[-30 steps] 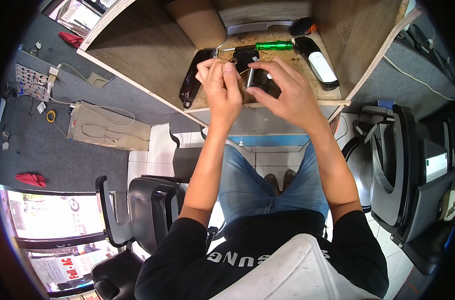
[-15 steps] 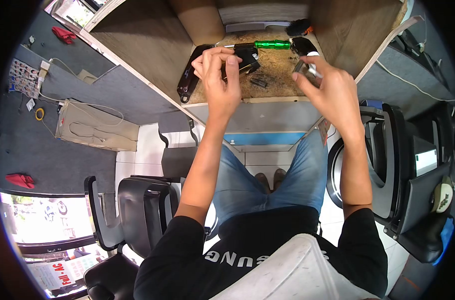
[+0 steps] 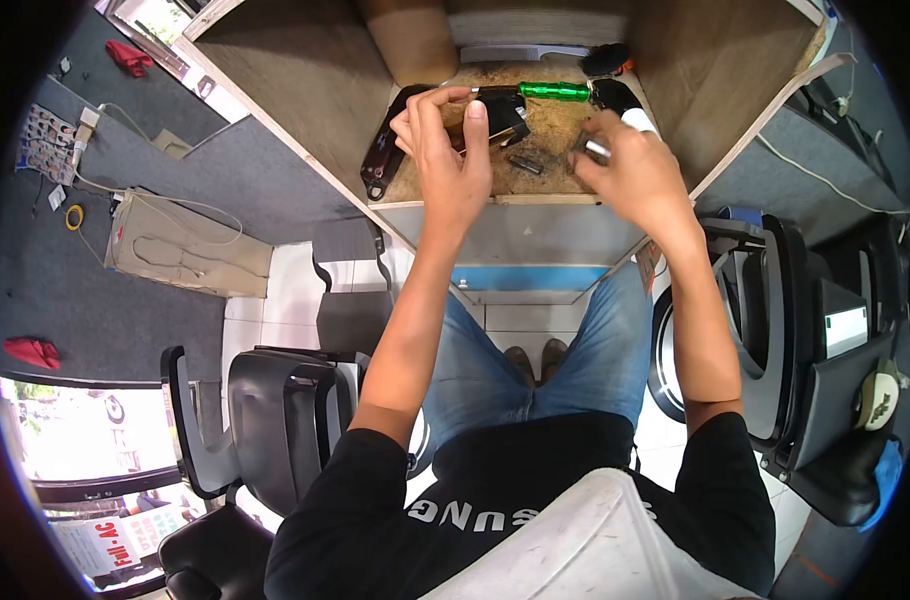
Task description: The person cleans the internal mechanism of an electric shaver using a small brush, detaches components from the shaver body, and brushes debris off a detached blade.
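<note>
My left hand (image 3: 447, 145) is raised over the left part of the wooden shelf (image 3: 550, 185), thumb and fingers curved towards each other; whether something small is between them is hidden. A black device (image 3: 505, 115) lies just beyond its fingertips. On the right, my right hand (image 3: 635, 170) has its thumb and fingers closed on a small silver metal piece (image 3: 596, 149). Between the hands a small dark piece (image 3: 525, 164) lies on the shelf. A green-handled screwdriver (image 3: 555, 91) rests behind, its shaft pointing left.
A long dark clipper (image 3: 380, 165) lies at the shelf's left side. At the back are a grey comb (image 3: 520, 53) and a black brush (image 3: 605, 60). A black-and-white clipper (image 3: 637, 120) is partly behind my right hand. Black chairs (image 3: 285, 420) stand on both sides.
My right hand has moved right, away from my left hand, with the metal piece, then slightly back left. The small dark piece on the shelf has come into view.
</note>
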